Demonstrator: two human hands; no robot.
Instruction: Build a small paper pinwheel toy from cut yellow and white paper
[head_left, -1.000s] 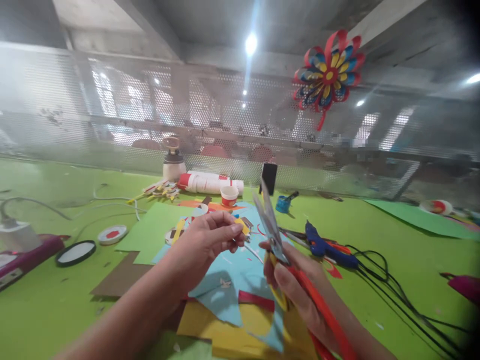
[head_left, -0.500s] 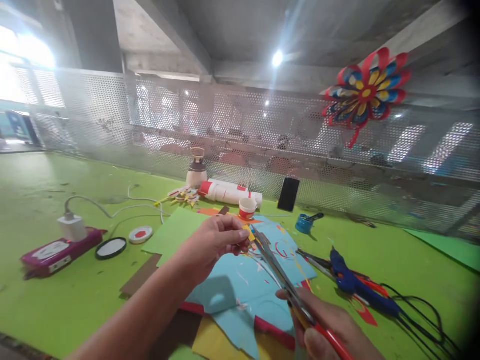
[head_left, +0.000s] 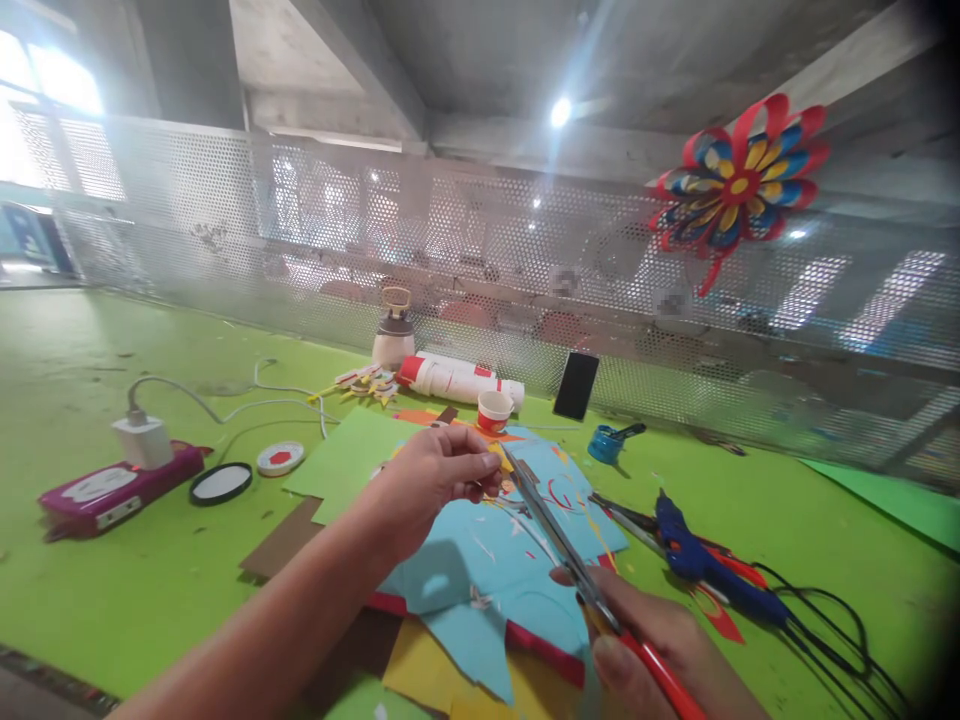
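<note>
My left hand (head_left: 450, 475) is closed in a pinch over the middle of the table, a small yellow piece of paper (head_left: 497, 449) just showing at its fingertips. In my right hand (head_left: 652, 640), at the lower right, is a pair of scissors (head_left: 559, 535) with red handles. Its long metal blades point up and away, their tips beside the left fingertips. Beneath both hands lie light blue paper sheets (head_left: 480, 550) strewn with thin scraps. Yellow paper (head_left: 420, 665) and brown paper (head_left: 281, 540) stick out from under them.
A blue glue gun (head_left: 690, 550) with a black cord lies right, near a small blue jar (head_left: 604, 444). Behind stand a paper cup (head_left: 495, 410), stacked cups (head_left: 457, 380) and a phone (head_left: 576, 385). At left is a purple power strip (head_left: 112, 497) with a white plug.
The yellow piece at my left fingertips shows less than before. The scissor blades remain beside those fingers, and the view has shifted slightly.
</note>
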